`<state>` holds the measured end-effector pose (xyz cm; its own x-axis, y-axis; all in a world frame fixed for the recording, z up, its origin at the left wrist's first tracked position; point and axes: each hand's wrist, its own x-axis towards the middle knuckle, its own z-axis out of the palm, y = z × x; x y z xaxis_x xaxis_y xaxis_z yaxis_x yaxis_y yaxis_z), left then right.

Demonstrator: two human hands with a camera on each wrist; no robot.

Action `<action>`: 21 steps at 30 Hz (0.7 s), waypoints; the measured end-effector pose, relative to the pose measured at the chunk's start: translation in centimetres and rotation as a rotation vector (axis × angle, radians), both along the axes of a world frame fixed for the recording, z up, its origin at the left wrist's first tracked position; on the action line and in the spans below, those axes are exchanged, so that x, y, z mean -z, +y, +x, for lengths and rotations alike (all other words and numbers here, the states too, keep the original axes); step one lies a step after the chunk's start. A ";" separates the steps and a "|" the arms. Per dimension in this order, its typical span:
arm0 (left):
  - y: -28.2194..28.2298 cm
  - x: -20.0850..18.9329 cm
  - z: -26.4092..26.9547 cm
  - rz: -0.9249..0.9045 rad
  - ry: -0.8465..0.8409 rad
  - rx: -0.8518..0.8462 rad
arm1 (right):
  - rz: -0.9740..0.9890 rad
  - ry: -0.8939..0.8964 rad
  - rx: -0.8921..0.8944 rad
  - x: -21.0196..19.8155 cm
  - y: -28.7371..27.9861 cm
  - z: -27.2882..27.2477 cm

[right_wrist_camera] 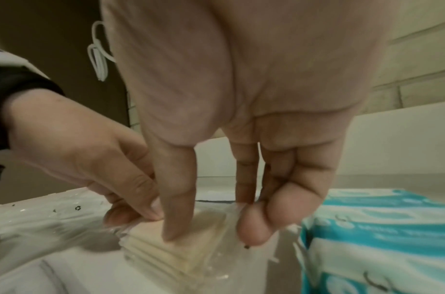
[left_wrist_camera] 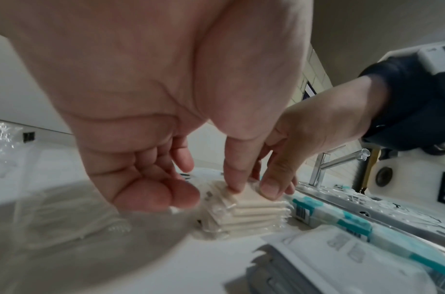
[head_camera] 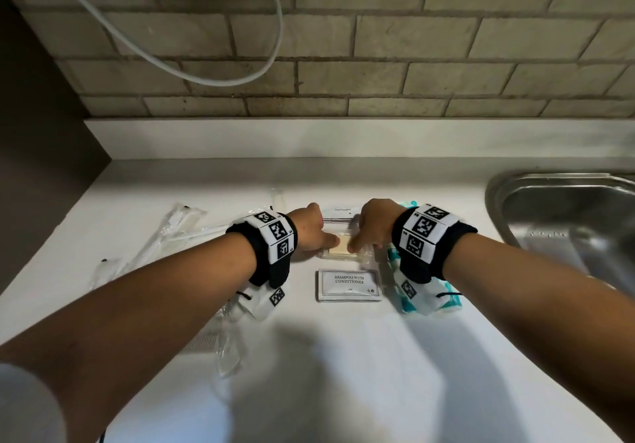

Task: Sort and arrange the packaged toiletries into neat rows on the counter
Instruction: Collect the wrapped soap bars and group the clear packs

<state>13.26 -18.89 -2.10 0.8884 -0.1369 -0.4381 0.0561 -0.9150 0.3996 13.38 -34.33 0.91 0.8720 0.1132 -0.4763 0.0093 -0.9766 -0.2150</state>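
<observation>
a small stack of cream soap bars in clear wrappers (head_camera: 340, 248) lies on the white counter (head_camera: 343, 356), in the middle of the spread, with both hands set on it. the left hand (head_camera: 309, 228) is closed on the stack's left edge, thumb tip pressed on top and curled fingers against the side; the right hand (head_camera: 372, 226) pinches the right side, thumb on top and fingertips (right_wrist_camera: 254, 228) on the wrapper edge. just near of the stack lies the shampoo with conditioner sachet (head_camera: 349, 285), just beyond it the toothpaste sachet (head_camera: 340, 217), and to the right the teal and white tissue pack (head_camera: 446, 300). clear-wrapped long items (head_camera: 171, 233) are spread at the left, and a steel sink (head_camera: 567, 222) sits at the far right. the step is judged to be squaring the stack; it is best done with light, even pressure from both sides, since slick wrappers are likely to slide, and the edges are best lined up with the sachet below.
</observation>
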 end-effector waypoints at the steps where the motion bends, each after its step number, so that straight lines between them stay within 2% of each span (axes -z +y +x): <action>1: 0.1 -0.2 -0.1 0.018 -0.012 0.011 | -0.008 -0.028 -0.002 0.0 0.1 0.0; 8: 0.5 -0.2 -0.4 0.008 -0.062 0.009 | -0.022 -0.121 -0.021 0.2 0.5 -0.6; 13: 1.6 -0.9 -0.7 -0.031 -0.102 -0.025 | 0.021 -0.140 -0.028 -1.4 0.7 -1.6; 18: 4.9 -3.0 -2.7 -0.110 -0.194 0.000 | 0.173 -0.188 -0.160 -2.6 3.8 -3.1; 21: 8.2 -3.1 -5.5 -0.061 -0.238 0.001 | 0.209 -0.168 -0.238 -2.2 7.0 -3.9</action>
